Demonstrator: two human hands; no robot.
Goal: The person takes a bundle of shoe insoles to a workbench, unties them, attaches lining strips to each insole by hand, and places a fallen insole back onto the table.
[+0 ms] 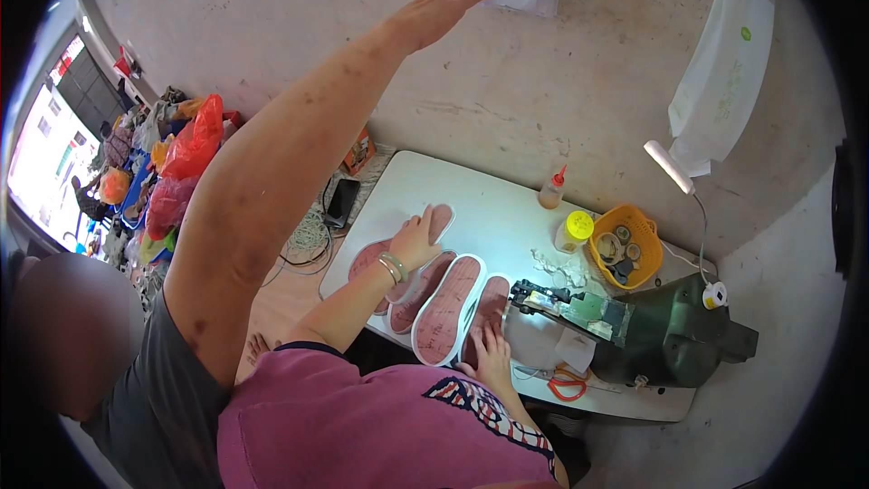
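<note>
Basket (635, 214) (round pieces (632, 252) inside), soles (450, 308) under fingers (490, 333)

Small sewing workshop, green sewing machine (679, 344), white worktable (434, 179), pink soles (447, 310), orange-handled scissors (568, 397)

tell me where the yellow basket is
In the head view, the yellow basket is right of centre on the white table, beside the yellow-lidded jar.
</note>
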